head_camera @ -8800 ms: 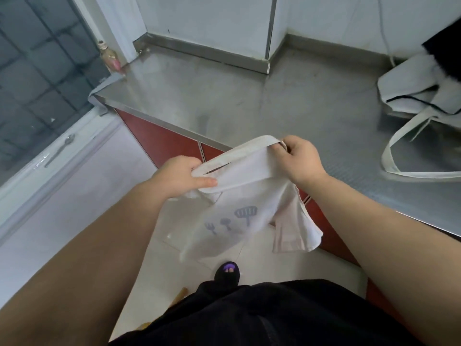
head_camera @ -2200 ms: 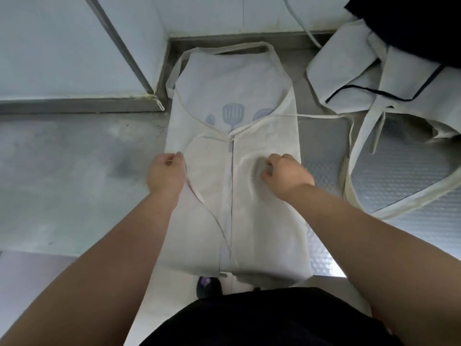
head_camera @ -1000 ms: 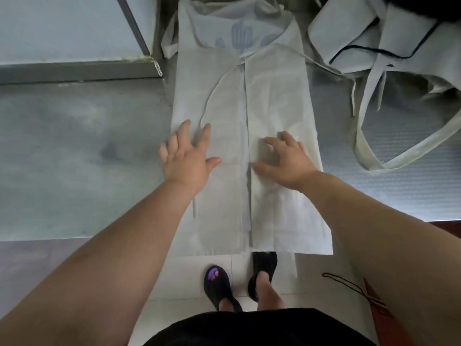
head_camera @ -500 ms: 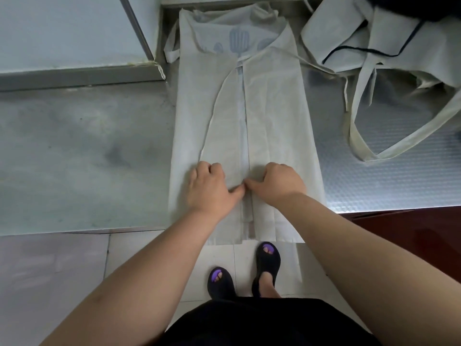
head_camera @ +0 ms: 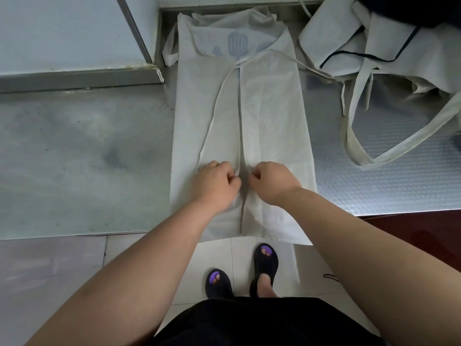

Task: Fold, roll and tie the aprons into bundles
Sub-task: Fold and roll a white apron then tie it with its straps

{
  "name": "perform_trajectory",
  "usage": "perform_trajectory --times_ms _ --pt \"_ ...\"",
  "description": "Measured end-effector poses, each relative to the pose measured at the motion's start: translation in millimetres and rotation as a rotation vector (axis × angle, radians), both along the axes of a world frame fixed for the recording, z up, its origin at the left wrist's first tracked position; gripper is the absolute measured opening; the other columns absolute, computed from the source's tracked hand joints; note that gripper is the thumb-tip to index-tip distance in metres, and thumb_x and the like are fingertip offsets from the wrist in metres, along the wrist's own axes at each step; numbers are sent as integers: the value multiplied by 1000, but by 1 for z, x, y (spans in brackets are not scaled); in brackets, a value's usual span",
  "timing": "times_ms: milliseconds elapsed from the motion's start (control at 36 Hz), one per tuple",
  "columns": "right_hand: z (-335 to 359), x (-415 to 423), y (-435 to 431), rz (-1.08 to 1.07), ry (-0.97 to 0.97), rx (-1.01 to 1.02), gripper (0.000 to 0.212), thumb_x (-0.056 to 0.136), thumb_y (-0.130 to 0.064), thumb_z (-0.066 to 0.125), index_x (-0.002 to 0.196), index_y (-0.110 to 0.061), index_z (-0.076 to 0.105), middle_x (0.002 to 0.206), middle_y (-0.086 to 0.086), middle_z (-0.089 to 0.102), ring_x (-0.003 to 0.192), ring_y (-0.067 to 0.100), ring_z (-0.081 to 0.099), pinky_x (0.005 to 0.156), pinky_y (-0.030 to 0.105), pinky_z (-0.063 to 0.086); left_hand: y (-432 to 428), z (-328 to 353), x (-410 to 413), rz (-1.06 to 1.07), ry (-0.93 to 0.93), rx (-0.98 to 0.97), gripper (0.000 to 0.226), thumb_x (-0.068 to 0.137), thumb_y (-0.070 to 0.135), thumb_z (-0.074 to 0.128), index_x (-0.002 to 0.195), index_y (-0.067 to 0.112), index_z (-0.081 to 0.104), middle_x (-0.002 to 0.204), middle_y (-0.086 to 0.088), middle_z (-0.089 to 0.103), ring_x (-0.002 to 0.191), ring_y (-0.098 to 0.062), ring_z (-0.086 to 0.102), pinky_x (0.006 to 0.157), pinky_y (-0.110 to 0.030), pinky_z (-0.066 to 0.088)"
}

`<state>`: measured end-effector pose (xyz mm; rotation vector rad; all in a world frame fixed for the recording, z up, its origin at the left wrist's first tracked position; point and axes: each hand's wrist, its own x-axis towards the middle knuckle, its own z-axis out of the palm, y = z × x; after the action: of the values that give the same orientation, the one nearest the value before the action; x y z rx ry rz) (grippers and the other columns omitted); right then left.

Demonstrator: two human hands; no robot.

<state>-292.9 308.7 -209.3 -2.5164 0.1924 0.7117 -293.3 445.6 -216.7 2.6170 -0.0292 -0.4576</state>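
Left grip (head_camera: pixel 215 184) and right grip (head_camera: pixel 272 182): both rest with curled fingers on the apron (head_camera: pixel 270 113), one on either side of its middle line, thumbs turned inward and nearly meeting. Whether either grip has cloth pinched between finger and thumb I cannot tell, as the fingertips are tucked beneath my knuckles.

Apron: laid lengthwise on the steel tabletop (head_camera: pixel 84 156), pale and unbleached in colour. Its two long sides are folded inward so that their edges meet along a narrow central gap. The bib end lies farthest from me, crumpled against the wall (head_camera: pixel 62 28) at the corner, with a blue spatula print (head_camera: pixel 237 44) showing there. The lower hem hangs over the near edge of the tabletop, above the floor (head_camera: pixel 217 255).

Tie strap (head_camera: pixel 215 113): runs from the neck of the fold down across the left flap and passes under my left grip.

Pile of aprons (head_camera: pixel 389 53): heaped at the far right of the tabletop, just beside the folded apron, some with dark piping. From it one long loop of strap (head_camera: pixel 409 144) trails over the embossed part of the surface.

Sandals (head_camera: pixel 266 262): dark, on my feet, on the floor tiles below the hem
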Motion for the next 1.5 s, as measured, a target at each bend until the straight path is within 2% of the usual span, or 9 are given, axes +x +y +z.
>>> perform_trajectory --times_ms 222,333,444,556,833,1028,1167,1389,1500 --pt "-3 -5 6 126 50 43 33 96 -24 40 64 -19 43 69 -3 46 75 23 47 57 28 35 9 -7 -3 -160 -28 105 19 92 39 50 103 27 61 120 6 49 120 -22 36 87 -29 24" --pt "-5 -9 3 129 4 68 26 95 -17 40 110 -16 62 104 6 59 99 27 55 80 31 45 15 -12 -8 -215 -102 90 27 91 33 52 116 26 58 130 6 44 125 -22 35 96 -28 25" --pt "-6 -15 -4 147 -79 -124 35 93 -29 48 126 -20 53 122 9 45 115 30 44 94 34 38 27 -15 -17 -293 -50 201 53 94 45 45 144 39 29 157 0 9 144 -23 7 113 -35 9" --pt "-5 -20 -10 184 -71 -294 57 89 -53 44 141 -39 27 148 5 21 129 29 30 103 39 24 32 -17 -23 -317 46 286 58 94 57 31 146 49 6 158 1 -15 145 -25 -13 117 -45 -2" --pt "1 -12 -11 165 -69 -272 49 91 -46 45 138 -34 37 140 2 33 123 26 42 100 35 26 33 -3 2 -356 -20 288 72 75 66 57 139 47 30 143 0 24 136 -21 20 109 -35 18" --pt "14 46 -26 149 -22 -196 35 94 -29 42 126 -20 52 122 4 56 111 26 52 91 32 39 27 6 54 -216 -67 18 35 88 41 59 118 25 64 122 1 52 117 -19 48 98 -28 38" --pt "24 111 -41 123 -73 -101 41 96 -29 43 135 -18 46 132 9 51 117 28 50 95 34 44 14 8 115 -67 -149 -5 31 89 25 58 119 19 64 125 -5 51 116 -22 51 99 -34 42" --pt "20 206 -49 124 -146 -41 44 97 -20 43 140 -14 40 136 11 48 124 27 45 95 28 38 -9 2 200 -31 -77 62 44 92 28 53 135 19 50 152 -9 22 137 -24 31 111 -30 27" --pt "10 235 -43 123 -169 -11 46 97 -16 41 143 -14 35 132 13 51 123 28 46 97 29 37 -16 -9 221 -29 -78 88 43 92 30 53 133 19 52 153 -8 23 136 -29 30 111 -30 26"
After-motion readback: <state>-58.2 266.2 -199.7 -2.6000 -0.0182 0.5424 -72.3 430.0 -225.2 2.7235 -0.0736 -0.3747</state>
